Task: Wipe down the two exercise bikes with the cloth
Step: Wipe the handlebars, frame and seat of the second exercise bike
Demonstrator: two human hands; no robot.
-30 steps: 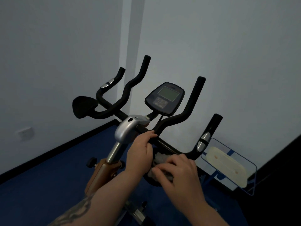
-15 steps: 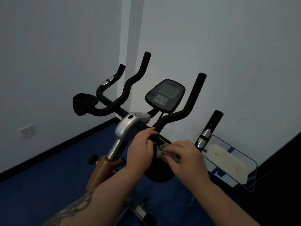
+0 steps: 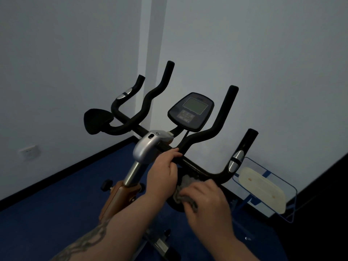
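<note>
Grey cloth (image 3: 185,191) is gripped in my right hand (image 3: 205,206), pressed under the bike's black handlebar (image 3: 199,169); my left hand (image 3: 163,173) grips the bar beside it, with open blue floor (image 3: 56,210) at the left.
</note>
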